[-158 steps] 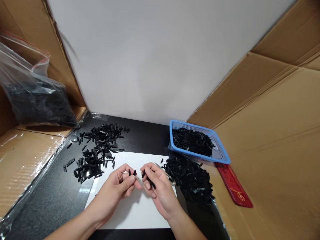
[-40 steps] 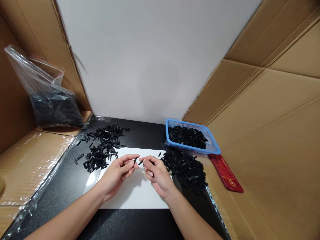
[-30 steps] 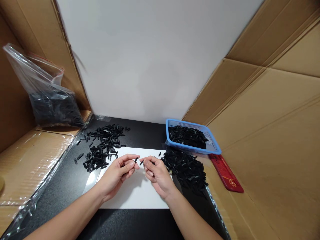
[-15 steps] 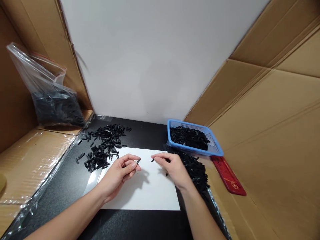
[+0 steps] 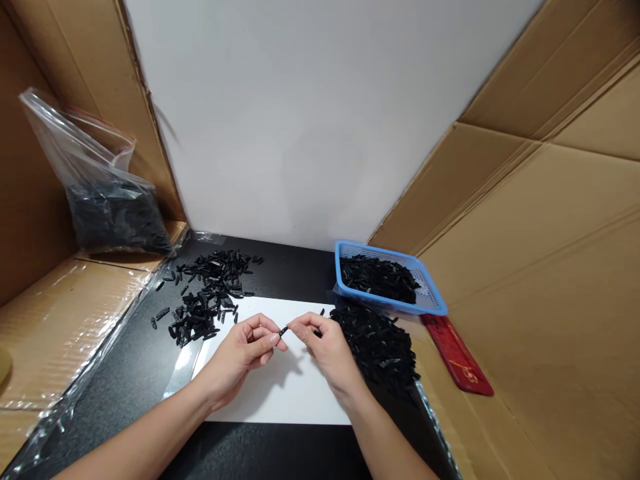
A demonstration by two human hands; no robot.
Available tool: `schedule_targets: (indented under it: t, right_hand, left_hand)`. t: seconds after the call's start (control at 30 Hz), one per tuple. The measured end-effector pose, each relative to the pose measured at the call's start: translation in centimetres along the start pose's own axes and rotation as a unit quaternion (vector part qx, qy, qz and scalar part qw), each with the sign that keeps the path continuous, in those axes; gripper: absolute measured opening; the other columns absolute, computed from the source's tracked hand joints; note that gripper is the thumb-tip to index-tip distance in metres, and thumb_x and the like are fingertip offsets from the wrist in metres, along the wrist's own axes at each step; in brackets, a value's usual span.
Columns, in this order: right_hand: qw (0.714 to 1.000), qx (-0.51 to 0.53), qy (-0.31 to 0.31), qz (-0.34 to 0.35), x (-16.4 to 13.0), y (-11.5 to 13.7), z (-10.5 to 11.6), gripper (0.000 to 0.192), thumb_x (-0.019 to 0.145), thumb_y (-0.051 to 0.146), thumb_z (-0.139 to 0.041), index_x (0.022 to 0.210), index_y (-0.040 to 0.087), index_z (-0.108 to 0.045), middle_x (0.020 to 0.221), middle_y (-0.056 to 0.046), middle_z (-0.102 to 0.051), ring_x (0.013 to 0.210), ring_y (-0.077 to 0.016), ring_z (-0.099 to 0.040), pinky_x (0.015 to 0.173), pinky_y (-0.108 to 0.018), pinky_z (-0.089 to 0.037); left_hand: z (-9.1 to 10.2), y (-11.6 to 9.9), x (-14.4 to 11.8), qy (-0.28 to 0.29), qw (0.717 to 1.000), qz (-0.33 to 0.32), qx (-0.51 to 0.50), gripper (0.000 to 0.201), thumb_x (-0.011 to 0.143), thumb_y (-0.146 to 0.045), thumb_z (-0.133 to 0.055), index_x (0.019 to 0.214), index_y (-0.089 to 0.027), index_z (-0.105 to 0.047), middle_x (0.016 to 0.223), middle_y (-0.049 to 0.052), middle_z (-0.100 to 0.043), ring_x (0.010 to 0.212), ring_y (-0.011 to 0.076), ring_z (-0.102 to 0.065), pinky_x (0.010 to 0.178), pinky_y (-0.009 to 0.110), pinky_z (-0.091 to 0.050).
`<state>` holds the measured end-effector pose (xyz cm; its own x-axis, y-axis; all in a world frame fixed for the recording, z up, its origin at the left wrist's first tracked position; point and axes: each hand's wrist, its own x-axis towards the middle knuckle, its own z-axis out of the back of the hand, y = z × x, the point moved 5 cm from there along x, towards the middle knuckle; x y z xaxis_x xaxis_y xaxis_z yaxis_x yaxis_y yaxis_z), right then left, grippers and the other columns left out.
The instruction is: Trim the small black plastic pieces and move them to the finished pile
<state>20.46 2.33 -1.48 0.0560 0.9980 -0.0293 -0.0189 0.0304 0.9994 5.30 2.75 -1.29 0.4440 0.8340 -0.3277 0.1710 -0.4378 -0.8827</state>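
Observation:
My left hand [image 5: 245, 350] and my right hand [image 5: 325, 347] meet above a white sheet [image 5: 280, 393] on the black table. Together their fingertips pinch a small black plastic piece [image 5: 283, 331]. A second black piece pokes out under my right fingers. Right of my right hand lies a pile of black pieces [image 5: 380, 343]. Another, looser scatter of black pieces [image 5: 205, 297] lies to the left of the sheet.
A blue basket [image 5: 430, 297] with black pieces stands at the back right. A red flat object [image 5: 457, 357] lies beside it. A clear bag of black pieces [image 5: 107, 203] leans at the left on cardboard. Cardboard walls stand left and right, a white board behind.
My right hand went right to the pile, then came back to the left hand. Both hands now pinch one small piece between them.

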Motion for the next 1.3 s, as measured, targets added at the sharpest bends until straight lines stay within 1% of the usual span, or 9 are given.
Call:
schedule_targets:
  t: [0.13, 0.27, 0.4, 0.53, 0.77, 0.87, 0.97, 1.13, 1.3]
  right_hand:
    - [0.983, 0.159, 0.015, -0.085, -0.4, -1.5, -1.7, 0.028, 0.066, 0.041, -0.08, 0.068, 0.015, -0.07, 0.048, 0.007, -0.042, 0.04, -0.0044, -0.023, 0.039, -0.022, -0.014]
    - [0.967, 0.231, 0.014, -0.103, -0.4, -1.0, -1.4, 0.031, 0.061, 0.04, -0.083, 0.073, 0.013, -0.072, 0.045, 0.01, -0.035, 0.039, -0.0025, -0.014, 0.038, -0.022, -0.007]
    - [0.964, 0.25, 0.019, -0.092, -0.4, -0.3, -1.0, 0.031, 0.06, 0.039, -0.084, 0.074, 0.013, -0.074, 0.044, 0.01, -0.034, 0.038, -0.002, -0.014, 0.038, -0.022, -0.005]
    - [0.963, 0.256, 0.027, -0.081, -0.5, -0.2, -0.9, 0.03, 0.061, 0.038, -0.084, 0.075, 0.013, -0.075, 0.044, 0.01, -0.035, 0.038, -0.0018, -0.014, 0.038, -0.023, -0.005]
    - [0.957, 0.277, 0.041, -0.078, -0.5, -0.1, -1.1, 0.022, 0.069, 0.033, -0.078, 0.075, 0.015, -0.069, 0.045, 0.011, -0.033, 0.038, -0.0026, -0.015, 0.037, -0.02, -0.007]
    - [0.943, 0.316, 0.054, -0.088, -0.7, -0.2, -1.6, 0.022, 0.075, 0.033, -0.07, 0.067, 0.017, -0.058, 0.052, 0.006, -0.048, 0.039, -0.0038, -0.024, 0.035, -0.018, -0.009]
    - [0.94, 0.312, 0.086, -0.105, -1.0, -0.5, -2.5, 0.025, 0.08, 0.038, -0.064, 0.068, 0.017, -0.056, 0.062, 0.001, -0.058, 0.041, -0.005, -0.03, 0.035, -0.017, -0.009]
    - [0.966, 0.217, 0.085, -0.109, -1.5, -1.7, -4.2, 0.027, 0.073, 0.039, -0.074, 0.084, 0.016, -0.068, 0.053, 0.008, -0.043, 0.041, -0.0042, -0.022, 0.038, -0.019, -0.012]
    - [0.985, 0.158, 0.045, -0.047, -1.5, -1.6, -4.6, 0.02, 0.067, 0.035, -0.078, 0.067, 0.016, -0.07, 0.053, 0.004, -0.051, 0.047, -0.0086, -0.034, 0.044, -0.023, -0.023]
  left_hand:
    - [-0.2, 0.0, 0.0, -0.004, 1.0, 0.006, 0.025, 0.023, 0.076, -0.032, -0.072, 0.081, -0.017, -0.057, 0.069, -0.001, -0.066, 0.047, 0.0047, -0.035, 0.045, 0.02, -0.016]
    - [-0.1, -0.2, -0.1, -0.014, 1.0, 0.012, 0.008, 0.011, 0.081, -0.024, -0.061, 0.09, -0.018, -0.06, 0.078, 0.001, -0.067, 0.055, 0.0071, -0.042, 0.05, 0.019, -0.025]
    - [0.2, -0.1, -0.2, -0.019, 0.999, 0.024, -0.016, 0.022, 0.078, -0.016, -0.06, 0.1, -0.017, -0.061, 0.09, 0.004, -0.068, 0.064, 0.0086, -0.048, 0.06, 0.022, -0.034]
    - [0.2, 0.0, -0.3, -0.02, 0.999, 0.022, -0.02, 0.025, 0.08, -0.026, -0.065, 0.103, -0.017, -0.06, 0.094, 0.006, -0.069, 0.063, 0.0091, -0.05, 0.059, 0.024, -0.033]
    - [-0.4, -0.2, -0.7, 0.025, 0.999, 0.017, 0.015, 0.05, 0.087, -0.045, -0.057, 0.126, -0.015, -0.047, 0.067, 0.002, -0.068, 0.039, 0.0048, -0.029, 0.046, 0.025, -0.017]
    - [-0.6, 0.2, -0.7, 0.031, 0.999, 0.025, 0.022, 0.058, 0.089, -0.053, -0.049, 0.132, -0.014, -0.043, 0.042, -0.008, -0.05, 0.037, 0.0072, -0.019, 0.042, 0.025, -0.011]
    - [-0.5, 0.5, -0.6, 0.023, 1.0, 0.018, 0.003, 0.062, 0.089, -0.06, -0.042, 0.13, -0.013, -0.045, 0.036, -0.014, -0.029, 0.037, 0.0084, -0.013, 0.041, 0.025, -0.01]
    - [-0.4, 0.8, -0.4, 0.008, 0.999, -0.003, 0.038, 0.067, 0.088, -0.064, -0.039, 0.13, -0.014, -0.046, 0.04, -0.014, -0.025, 0.041, 0.0091, -0.012, 0.042, 0.025, -0.011]
    - [-0.3, 1.0, -0.5, -0.001, 0.998, 0.011, 0.07, 0.07, 0.087, -0.067, -0.037, 0.133, -0.015, -0.043, 0.043, -0.013, -0.024, 0.045, 0.0105, -0.013, 0.046, 0.026, -0.011]
